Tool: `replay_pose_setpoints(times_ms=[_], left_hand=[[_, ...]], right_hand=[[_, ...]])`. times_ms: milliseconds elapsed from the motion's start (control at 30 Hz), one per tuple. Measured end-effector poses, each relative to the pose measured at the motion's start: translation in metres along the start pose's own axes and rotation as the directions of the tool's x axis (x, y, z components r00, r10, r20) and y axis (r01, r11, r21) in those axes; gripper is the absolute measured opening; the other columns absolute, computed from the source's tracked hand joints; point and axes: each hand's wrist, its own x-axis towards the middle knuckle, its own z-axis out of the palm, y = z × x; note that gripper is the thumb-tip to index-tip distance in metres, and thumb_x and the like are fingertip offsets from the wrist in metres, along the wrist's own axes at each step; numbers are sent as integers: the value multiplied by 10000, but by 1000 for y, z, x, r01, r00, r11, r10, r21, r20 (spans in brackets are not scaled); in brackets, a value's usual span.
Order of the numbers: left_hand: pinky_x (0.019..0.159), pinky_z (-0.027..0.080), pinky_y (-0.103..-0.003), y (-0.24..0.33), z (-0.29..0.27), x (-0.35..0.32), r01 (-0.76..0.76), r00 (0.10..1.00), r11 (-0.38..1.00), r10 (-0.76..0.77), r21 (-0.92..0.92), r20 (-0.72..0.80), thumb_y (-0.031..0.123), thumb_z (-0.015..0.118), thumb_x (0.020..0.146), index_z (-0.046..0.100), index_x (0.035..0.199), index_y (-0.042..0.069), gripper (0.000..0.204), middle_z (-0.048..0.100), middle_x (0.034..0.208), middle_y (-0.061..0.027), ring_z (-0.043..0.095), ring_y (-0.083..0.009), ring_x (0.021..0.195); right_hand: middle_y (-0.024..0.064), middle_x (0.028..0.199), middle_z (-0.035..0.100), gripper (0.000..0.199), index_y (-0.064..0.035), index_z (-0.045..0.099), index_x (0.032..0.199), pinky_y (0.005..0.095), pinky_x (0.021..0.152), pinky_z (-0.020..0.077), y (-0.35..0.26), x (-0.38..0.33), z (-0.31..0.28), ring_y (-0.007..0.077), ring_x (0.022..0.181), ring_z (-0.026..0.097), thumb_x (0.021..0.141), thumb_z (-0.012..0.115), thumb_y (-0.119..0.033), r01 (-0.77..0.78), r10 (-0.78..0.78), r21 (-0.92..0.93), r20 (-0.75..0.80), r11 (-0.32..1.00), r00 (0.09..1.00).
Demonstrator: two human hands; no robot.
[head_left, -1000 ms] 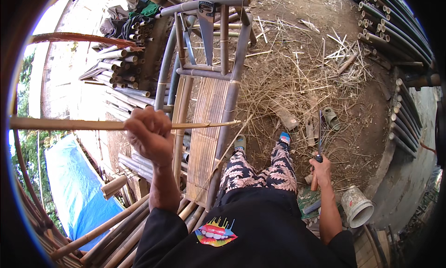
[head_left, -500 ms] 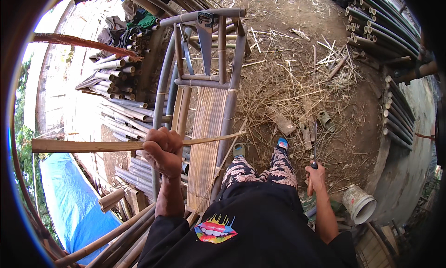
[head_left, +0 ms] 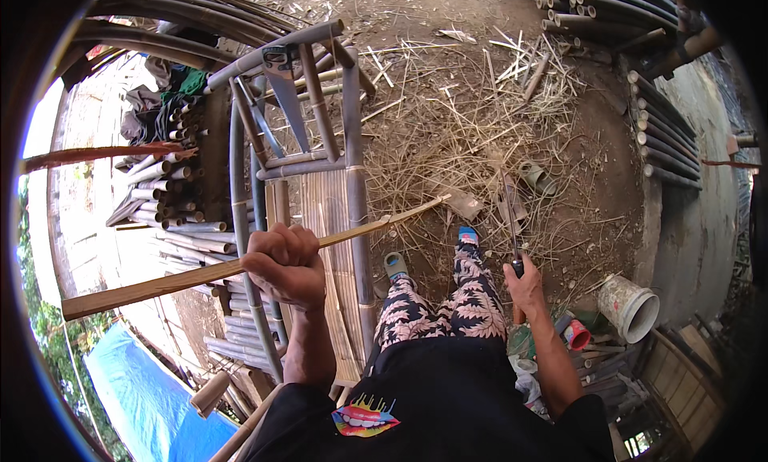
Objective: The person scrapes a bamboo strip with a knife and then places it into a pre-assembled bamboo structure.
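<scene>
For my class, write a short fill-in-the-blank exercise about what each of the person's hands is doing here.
1. The left hand grips a long bamboo ____.
2. The right hand holds a ____ pointing at the ground.
3. The bamboo frame stands ____ the two hands.
4. A white ____ lies to the right of the right hand.

Missing words: strip; knife; between; bucket

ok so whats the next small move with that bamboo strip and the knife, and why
Probably bring the two hands together. The left hand grips the long bamboo strip mid-length, raised over the bamboo frame. The right hand holds the knife low beside the leg, blade pointing away, well apart from the strip, so no cut can start yet.
</scene>
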Motion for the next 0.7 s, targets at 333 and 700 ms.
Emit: replay_pose_setpoints(times_ms=[333,700], left_hand=[[374,158,-206,-104,52,-13,-25,996,1000,25,0,82,565,335,980,286,685,155,508,234,572,51,168,-42,450],[383,174,-223,-108,62,-41,-109,982,990,120,-88,143,639,388,918,317,700,129,559,288,541,39,209,-52,414]], right_hand=[[238,845,626,385,52,515,1047,431,694,536,-122,59,18,378,765,653,931,525,-316,267,-240,-62,277,962,930],[238,727,607,270,-9,499,878,465,554,512,-175,54,43,410,651,631,914,593,-259,383,-364,10,332,924,870]])
